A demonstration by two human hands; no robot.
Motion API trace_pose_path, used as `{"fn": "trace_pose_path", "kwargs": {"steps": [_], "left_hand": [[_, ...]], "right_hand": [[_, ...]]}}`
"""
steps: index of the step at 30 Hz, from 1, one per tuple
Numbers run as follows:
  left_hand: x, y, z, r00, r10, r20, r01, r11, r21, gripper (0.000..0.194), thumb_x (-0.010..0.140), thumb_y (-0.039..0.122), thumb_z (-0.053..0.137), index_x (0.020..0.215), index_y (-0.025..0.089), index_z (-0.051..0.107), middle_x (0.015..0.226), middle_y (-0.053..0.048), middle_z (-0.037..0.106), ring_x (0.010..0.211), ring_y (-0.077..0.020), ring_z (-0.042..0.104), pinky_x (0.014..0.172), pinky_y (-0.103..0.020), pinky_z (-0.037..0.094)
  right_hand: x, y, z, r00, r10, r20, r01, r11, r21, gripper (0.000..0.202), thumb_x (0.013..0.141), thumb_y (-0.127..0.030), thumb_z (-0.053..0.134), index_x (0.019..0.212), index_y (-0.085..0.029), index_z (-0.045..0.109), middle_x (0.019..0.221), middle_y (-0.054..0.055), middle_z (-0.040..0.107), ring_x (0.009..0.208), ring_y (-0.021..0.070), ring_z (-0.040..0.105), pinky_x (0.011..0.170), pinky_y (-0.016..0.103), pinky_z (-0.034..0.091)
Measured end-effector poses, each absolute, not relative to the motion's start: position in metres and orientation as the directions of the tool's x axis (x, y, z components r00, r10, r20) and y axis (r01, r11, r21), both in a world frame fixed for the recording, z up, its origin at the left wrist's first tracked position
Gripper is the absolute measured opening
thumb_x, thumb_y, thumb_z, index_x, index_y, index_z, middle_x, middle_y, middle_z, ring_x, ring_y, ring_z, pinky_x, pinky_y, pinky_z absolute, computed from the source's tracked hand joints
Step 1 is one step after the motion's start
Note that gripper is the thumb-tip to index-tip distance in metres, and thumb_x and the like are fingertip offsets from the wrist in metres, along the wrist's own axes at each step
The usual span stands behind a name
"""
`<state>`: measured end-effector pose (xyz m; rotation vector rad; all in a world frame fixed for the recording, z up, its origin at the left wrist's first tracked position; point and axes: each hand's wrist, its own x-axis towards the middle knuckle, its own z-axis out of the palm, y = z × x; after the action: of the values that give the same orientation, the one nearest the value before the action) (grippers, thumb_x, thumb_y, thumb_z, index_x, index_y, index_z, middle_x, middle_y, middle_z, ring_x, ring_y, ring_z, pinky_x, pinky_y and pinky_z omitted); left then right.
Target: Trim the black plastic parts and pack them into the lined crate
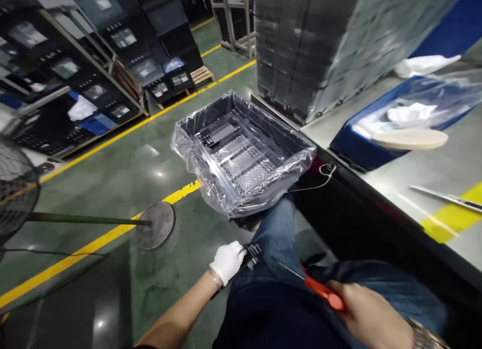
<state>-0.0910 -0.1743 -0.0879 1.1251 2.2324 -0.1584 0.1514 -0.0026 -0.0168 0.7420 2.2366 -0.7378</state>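
Observation:
My left hand (228, 262), in a white glove, grips a small black part (251, 256) with several short prongs, held over my left thigh. Bare and closed, my right hand (371, 309) holds an orange-handled knife (324, 292) whose thin metal blade points left, toward the black part without touching it. Beyond my knee is a dark crate (273, 119) lined with a clear plastic bag (211, 188). Inside the crate lie rows of similar-looking dark parts (246, 163), some under clear film.
At the left stand a fan (17, 188) with a round base (155, 226) and racks of black bins (124, 37). A wrapped stack (301, 42) rises behind the crate. To the right are a blue bin (361, 148) and a dark ledge (361, 208) beside my legs.

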Motion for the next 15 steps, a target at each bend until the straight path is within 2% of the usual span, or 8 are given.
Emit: {"fn": "trace_pose_path", "kwargs": {"steps": [7,11,15], "left_hand": [[-0.084,-0.186,-0.091,-0.467,0.689,-0.554,0.773,0.622,0.122,0.033,0.097,0.020,0.037,0.104,0.018,0.070,0.104,-0.010,0.069,0.100,-0.0216,0.065,0.088,-0.029,0.045],[-0.083,-0.189,-0.094,-0.482,0.686,-0.546,0.759,0.638,0.131,0.032,0.095,0.016,0.039,0.104,0.018,0.070,0.105,-0.011,0.069,0.101,-0.0227,0.065,0.089,-0.030,0.045],[-0.083,-0.190,-0.095,-0.479,0.677,-0.559,0.742,0.652,0.153,0.033,0.092,0.014,0.041,0.107,0.019,0.070,0.107,-0.010,0.070,0.102,-0.0236,0.066,0.092,-0.031,0.047]], "right_hand": [[0.122,-0.005,-0.020,-0.629,0.318,-0.710,0.680,0.667,-0.304,0.028,0.083,-0.009,0.050,0.101,-0.016,0.071,0.094,0.014,0.075,0.095,0.0294,0.071,0.075,0.031,0.046],[0.118,-0.004,-0.027,-0.646,0.334,-0.687,0.672,0.675,-0.304,0.029,0.083,-0.008,0.051,0.101,-0.016,0.072,0.099,0.013,0.075,0.099,0.0295,0.070,0.078,0.031,0.045],[0.112,-0.002,-0.033,-0.652,0.336,-0.680,0.669,0.677,-0.307,0.027,0.083,-0.009,0.052,0.098,-0.015,0.073,0.096,0.014,0.075,0.097,0.0309,0.071,0.077,0.032,0.046]]}}
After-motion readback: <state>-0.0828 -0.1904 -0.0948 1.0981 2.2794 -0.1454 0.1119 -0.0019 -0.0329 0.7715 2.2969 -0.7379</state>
